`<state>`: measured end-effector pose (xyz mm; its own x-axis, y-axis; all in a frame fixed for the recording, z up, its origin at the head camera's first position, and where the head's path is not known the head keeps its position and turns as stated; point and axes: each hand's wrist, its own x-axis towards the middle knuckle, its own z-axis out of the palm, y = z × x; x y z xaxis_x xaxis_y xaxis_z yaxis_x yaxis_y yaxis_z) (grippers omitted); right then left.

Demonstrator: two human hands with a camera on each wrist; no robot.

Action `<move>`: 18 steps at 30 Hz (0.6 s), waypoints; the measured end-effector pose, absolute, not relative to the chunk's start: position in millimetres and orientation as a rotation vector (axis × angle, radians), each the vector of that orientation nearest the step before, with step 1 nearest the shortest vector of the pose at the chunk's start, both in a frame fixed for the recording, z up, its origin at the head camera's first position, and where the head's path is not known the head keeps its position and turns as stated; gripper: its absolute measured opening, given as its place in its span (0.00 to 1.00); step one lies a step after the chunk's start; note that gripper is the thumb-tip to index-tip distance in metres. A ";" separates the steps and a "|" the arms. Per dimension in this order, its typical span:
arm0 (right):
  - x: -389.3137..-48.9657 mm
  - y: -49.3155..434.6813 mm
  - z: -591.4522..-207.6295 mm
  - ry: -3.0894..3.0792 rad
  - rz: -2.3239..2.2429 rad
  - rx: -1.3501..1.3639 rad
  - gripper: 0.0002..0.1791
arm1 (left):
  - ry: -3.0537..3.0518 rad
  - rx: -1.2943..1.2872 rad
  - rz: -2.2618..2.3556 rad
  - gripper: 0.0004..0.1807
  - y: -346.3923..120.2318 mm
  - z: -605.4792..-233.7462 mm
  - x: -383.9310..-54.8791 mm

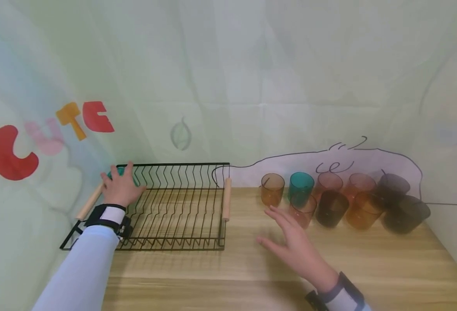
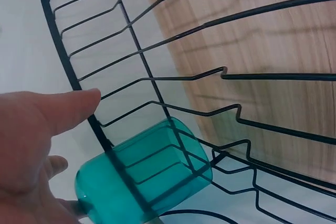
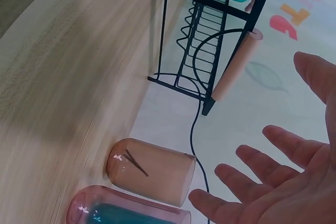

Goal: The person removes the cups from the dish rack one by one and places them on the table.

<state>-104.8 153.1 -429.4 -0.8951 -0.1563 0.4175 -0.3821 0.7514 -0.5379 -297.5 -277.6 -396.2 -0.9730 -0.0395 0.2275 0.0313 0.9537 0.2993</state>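
Observation:
A teal cup sits in the back left corner of a black wire dish rack. Over that cup my left hand spreads its fingers; in the left wrist view the thumb stands away from the cup, and other fingertips are right at its side. My right hand hovers palm inward with fingers extended and nothing in it. Nearest to it are an amber cup and a pink cup at the left end of the cup group. A second teal cup stands behind the pink one.
More see-through cups, including a dark cup and an amber one, crowd toward the right wall. Wooden handles flank the rack. A printed curtain backs the wooden table.

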 end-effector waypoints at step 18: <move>-103.5 155.2 -429.5 -2.605 0.915 0.410 0.36 | -2.779 -0.066 -0.199 0.27 -281.0 -401.2 -299.1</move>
